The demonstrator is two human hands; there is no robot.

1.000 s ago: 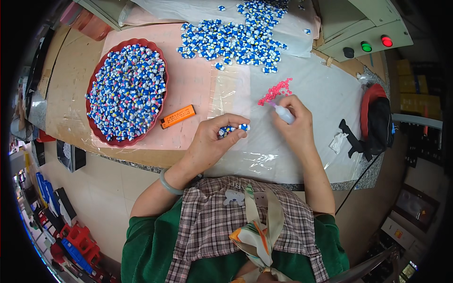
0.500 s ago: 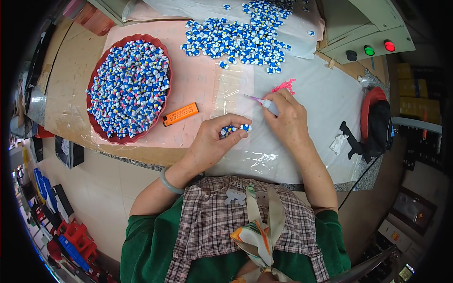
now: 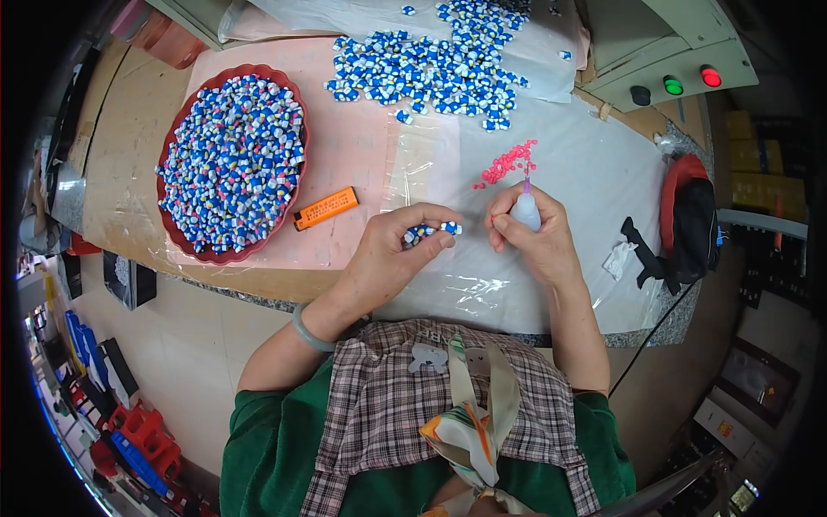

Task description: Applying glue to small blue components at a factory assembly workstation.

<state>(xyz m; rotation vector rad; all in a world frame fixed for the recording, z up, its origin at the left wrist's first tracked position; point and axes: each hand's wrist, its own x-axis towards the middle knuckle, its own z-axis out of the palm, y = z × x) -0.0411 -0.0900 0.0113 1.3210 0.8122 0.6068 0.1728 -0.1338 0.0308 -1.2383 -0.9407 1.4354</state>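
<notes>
Several small blue-and-white figures (image 3: 450, 228) sit in the left hand (image 3: 379, 254), glossy and rounded, one with a touch of yellow showing; how many lie under the fingers cannot be told. The foremost stands out at the ends of the thumb and index finger, while the rest nestle in the curl behind it.

The right hand (image 3: 543, 241) grips a translucent squeeze bottle (image 3: 525, 214), its purple nozzle (image 3: 526, 184) pointing up the table toward the scattered pink bits (image 3: 506, 164). Its thumb and index finger are drawn close together; whether a bit is pinched there is too small to tell. Both forearms reach in from the near side, palms facing inward, with a narrow gap between the hands.

White sheeting (image 3: 594, 189) spreads from the right hand to the black strap (image 3: 642, 254). Leftward, an orange bar (image 3: 326, 208) lies near the left hand, just beside the scalloped red tray (image 3: 304, 159) heaped with similar figures. Loose figures (image 3: 422, 73) cover the far side, and the table's near edge runs below the wrists.
</notes>
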